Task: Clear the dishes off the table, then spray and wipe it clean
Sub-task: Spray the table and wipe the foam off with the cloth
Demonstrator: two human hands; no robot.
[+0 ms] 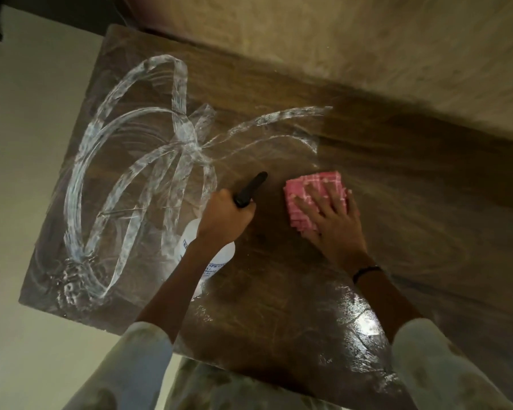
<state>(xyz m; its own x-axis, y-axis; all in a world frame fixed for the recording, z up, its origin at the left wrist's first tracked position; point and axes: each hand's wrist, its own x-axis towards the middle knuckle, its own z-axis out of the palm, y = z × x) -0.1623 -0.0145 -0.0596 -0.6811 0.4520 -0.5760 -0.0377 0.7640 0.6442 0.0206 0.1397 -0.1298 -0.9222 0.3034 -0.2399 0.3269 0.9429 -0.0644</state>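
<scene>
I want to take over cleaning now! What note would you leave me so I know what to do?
Left hand grips the spray bottle above the table.
Right hand presses flat on the pink cloth, mid-table.
Done: no dishes in view; table sprayed, white foam streaks on the left side.
Left: wipe the streaks away, then put bottle and cloth down.

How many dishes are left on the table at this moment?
0. The table carries only the pink cloth under the right hand and the spray bottle gripped by the left hand; arms may hide a little.
</scene>
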